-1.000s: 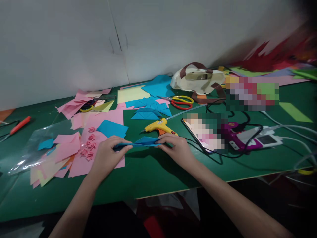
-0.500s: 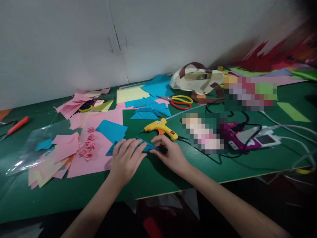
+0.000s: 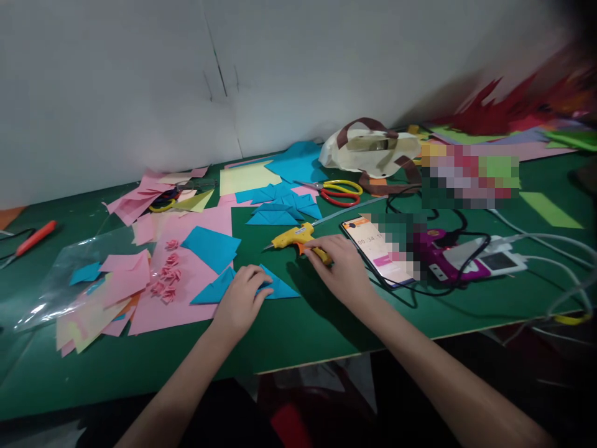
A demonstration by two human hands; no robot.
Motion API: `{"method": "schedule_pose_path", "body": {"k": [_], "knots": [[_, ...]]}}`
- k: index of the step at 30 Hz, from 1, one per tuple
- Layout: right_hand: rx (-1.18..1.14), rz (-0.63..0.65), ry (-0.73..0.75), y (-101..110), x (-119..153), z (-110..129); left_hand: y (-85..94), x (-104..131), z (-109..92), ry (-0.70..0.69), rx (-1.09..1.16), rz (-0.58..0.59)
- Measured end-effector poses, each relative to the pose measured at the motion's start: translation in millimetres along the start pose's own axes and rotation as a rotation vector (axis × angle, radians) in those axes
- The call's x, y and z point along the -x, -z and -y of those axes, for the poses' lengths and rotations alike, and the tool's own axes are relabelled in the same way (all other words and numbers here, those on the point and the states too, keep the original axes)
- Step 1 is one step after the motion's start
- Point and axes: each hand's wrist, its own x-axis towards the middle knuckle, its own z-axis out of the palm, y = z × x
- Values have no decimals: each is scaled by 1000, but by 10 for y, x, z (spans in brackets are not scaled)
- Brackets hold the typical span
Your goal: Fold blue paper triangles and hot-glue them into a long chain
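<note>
Under my left hand (image 3: 240,298) lies the blue folded paper (image 3: 281,287), a low, wide shape with raised flaps and a sharp point to either side. My fingers bend over it; whether they pinch it I can't tell. My right hand (image 3: 342,267) meets the handle of the yellow glue gun (image 3: 291,237), its grip unclear from here. Left of my left hand, small pink paper roses (image 3: 170,274) sit on a pink sheet (image 3: 191,314). Beneath both hands runs a green counter (image 3: 116,373), meeting a marked grey wall (image 3: 116,93) beyond them.
</note>
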Motion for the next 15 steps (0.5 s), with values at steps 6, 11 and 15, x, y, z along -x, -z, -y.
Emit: {"method": "schedule_pose_path", "body": {"k": [6,11,15], "knots": [[94,88,11,-3,-354,-89,20,-8,-22,-1,1,25],[191,367,-34,-214,-883,-35,159,-7,24,-53,35,127],[208,424,-74,-464,-1146,-72,245,-22,62,-75,62,195]]}}
